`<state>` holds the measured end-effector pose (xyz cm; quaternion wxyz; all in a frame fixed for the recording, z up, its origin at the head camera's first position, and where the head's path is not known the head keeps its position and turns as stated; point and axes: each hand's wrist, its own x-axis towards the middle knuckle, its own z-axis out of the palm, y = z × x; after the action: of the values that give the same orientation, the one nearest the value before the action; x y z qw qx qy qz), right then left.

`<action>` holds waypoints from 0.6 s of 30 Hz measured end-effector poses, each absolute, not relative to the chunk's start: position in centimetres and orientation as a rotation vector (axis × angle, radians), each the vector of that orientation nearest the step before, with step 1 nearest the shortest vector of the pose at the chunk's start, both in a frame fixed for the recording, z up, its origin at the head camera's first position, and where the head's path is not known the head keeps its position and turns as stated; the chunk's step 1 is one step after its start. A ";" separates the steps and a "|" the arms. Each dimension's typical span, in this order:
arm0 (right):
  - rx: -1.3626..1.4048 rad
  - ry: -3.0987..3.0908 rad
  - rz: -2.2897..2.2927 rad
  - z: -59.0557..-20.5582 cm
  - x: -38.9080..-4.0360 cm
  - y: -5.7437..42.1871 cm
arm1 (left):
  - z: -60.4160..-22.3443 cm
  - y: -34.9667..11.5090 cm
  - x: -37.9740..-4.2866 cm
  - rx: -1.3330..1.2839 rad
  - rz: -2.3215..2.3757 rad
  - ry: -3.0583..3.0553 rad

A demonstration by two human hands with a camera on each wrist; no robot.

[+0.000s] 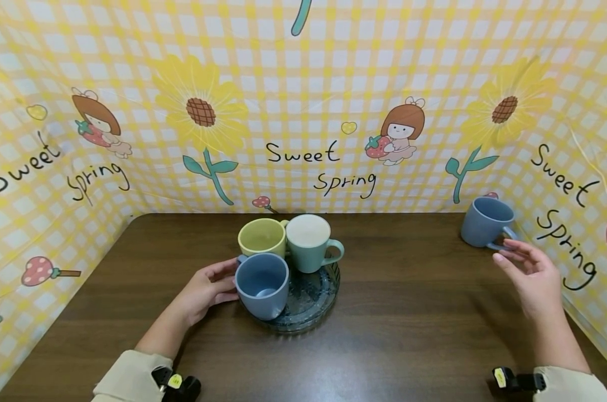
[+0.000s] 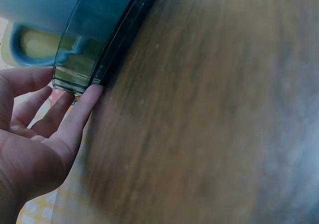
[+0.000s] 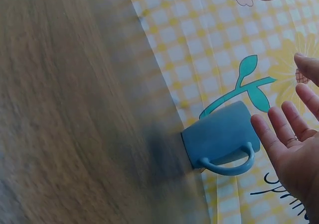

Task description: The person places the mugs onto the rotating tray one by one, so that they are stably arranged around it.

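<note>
Extended fingers of my left hand (image 1: 208, 287) touch the left edge of a round bluish glass tray (image 1: 311, 312); in the left wrist view, its fingertips meet the tray's clear side wall (image 2: 79, 67). A blue mug (image 1: 263, 293) stands on the tray's left, beside that hand. Behind it are a yellow-green mug (image 1: 260, 235) and a teal mug (image 1: 306, 245) with a pale inside. My right hand (image 1: 534, 279) has its fingers spread close to the handle of another blue mug (image 1: 476, 226), which is upright at the far right; the right wrist view shows them apart from this mug (image 3: 219, 134).
Everything stands on a dark brown wooden table (image 1: 399, 324). A yellow checked cloth (image 1: 293, 84) with sunflowers and lettering hangs behind and along both sides. The right-hand blue mug is close to the table's back edge and the cloth.
</note>
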<state>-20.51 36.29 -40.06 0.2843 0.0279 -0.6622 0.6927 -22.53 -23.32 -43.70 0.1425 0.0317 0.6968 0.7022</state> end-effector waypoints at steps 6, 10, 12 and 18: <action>0.012 -1.760 1.859 -40.2 -20.7 36.9 | -43.9 -23.2 -22.5 0.093 2.047 1.980; -0.008 -1.736 1.874 -40.3 -20.7 37.3 | -44.0 -23.3 -22.4 0.105 2.058 1.949; -0.012 -1.734 1.878 -40.4 -20.8 37.4 | -44.0 -23.3 -22.2 0.114 2.060 1.940; -0.015 -1.758 1.909 -40.9 -20.7 38.0 | -43.6 -23.2 -21.7 0.131 2.076 1.929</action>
<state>-20.73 38.05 -40.88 0.2699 -0.0054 -0.6522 0.7084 -21.72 -23.22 -43.65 0.1517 0.0458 0.6721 0.7233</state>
